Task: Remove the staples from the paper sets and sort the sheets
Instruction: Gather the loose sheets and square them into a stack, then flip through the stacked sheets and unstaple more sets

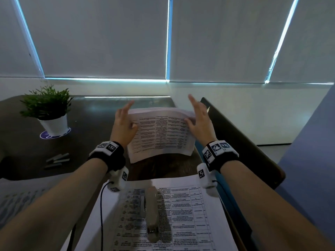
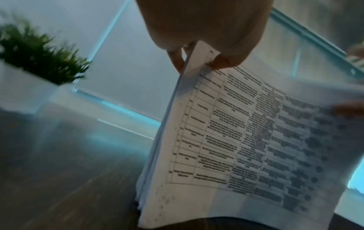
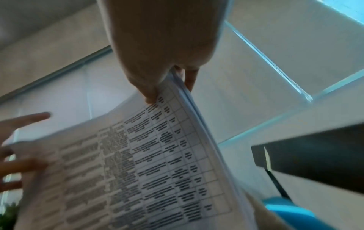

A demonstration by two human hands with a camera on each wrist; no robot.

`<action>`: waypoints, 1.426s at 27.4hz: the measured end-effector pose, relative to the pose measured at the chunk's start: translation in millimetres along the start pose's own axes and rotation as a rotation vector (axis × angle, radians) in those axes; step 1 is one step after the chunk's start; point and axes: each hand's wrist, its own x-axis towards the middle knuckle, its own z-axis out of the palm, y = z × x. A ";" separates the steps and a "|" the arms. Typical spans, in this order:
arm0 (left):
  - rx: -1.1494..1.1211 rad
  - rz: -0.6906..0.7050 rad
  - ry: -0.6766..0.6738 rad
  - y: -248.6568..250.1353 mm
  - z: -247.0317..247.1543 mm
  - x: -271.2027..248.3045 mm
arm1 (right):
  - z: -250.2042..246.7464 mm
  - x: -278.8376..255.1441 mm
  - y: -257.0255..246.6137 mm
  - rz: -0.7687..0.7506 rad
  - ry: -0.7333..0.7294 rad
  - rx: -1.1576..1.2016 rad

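A thick stack of printed sheets (image 1: 159,134) stands on its lower edge on the dark table (image 1: 90,115) and bows towards me. My left hand (image 1: 125,120) pinches its left edge, with the thumb on the front and fingers behind, as the left wrist view of the stack (image 2: 236,140) shows. My right hand (image 1: 197,118) pinches the right edge in the same way; the right wrist view of the stack (image 3: 147,163) shows the thumb in front. A second printed paper set (image 1: 190,214) lies flat near me, and a grey stapler-like tool (image 1: 152,212) rests on it.
A potted green plant (image 1: 49,109) stands at the back left of the table. Strips of staples (image 1: 58,160) lie at the left. A dark panel (image 1: 235,133) runs along the right side, with a blue edge (image 1: 204,153) beside the stack. Closed window blinds are behind.
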 end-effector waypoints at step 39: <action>-0.606 -0.532 0.083 8.1 12.0 0.1 | 2.1 -18.0 1.3 0.730 -0.162 0.818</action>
